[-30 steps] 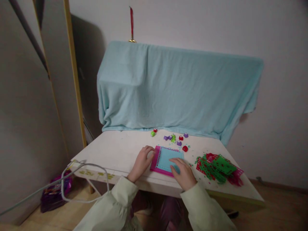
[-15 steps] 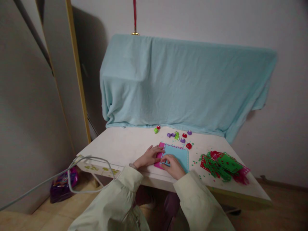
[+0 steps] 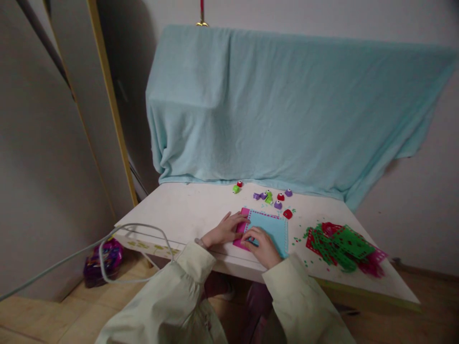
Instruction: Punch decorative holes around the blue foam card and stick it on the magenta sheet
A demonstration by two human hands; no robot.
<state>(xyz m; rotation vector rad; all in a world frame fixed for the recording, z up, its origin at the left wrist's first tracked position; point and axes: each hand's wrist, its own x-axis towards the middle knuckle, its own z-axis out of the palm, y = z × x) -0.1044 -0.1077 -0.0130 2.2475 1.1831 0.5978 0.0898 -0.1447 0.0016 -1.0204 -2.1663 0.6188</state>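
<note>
Resting on the floor, far to the left of the fingers, is a purple bag (image 3: 103, 265), and a pale cord (image 3: 143, 224) loops between it and the left sleeve (image 3: 195, 267). The left hand (image 3: 224, 229) lies low, its fingers stretched out and clutching nothing, tips pressed on a pink sheet (image 3: 245, 211), probably to keep it from sliding. That sheet sits partly beneath a blue sheet (image 3: 274, 229), so a pink strip shows beside the left fingertips. Beyond those tips, toward the hanging cloth (image 3: 287, 110), small coloured gadgets (image 3: 268, 197) stand loosely grouped, perhaps pushed back to leave the fingers room. The right hand (image 3: 263, 246) is curled over the blue sheet's near left corner, thumb and fingertips drawn together; whether they pinch the edge or only touch it, I cannot tell. The blue sheet lies mostly right of and beyond the right fingertips, with little holes along its borders. Past its far right corner stands a red gadget (image 3: 287, 214). Farther right, well apart from the fingers, green bits (image 3: 309, 263) dot the white table (image 3: 186, 205) next to a heap of holed red and green sheets (image 3: 344, 246), likely set aside there to keep the middle free.
</note>
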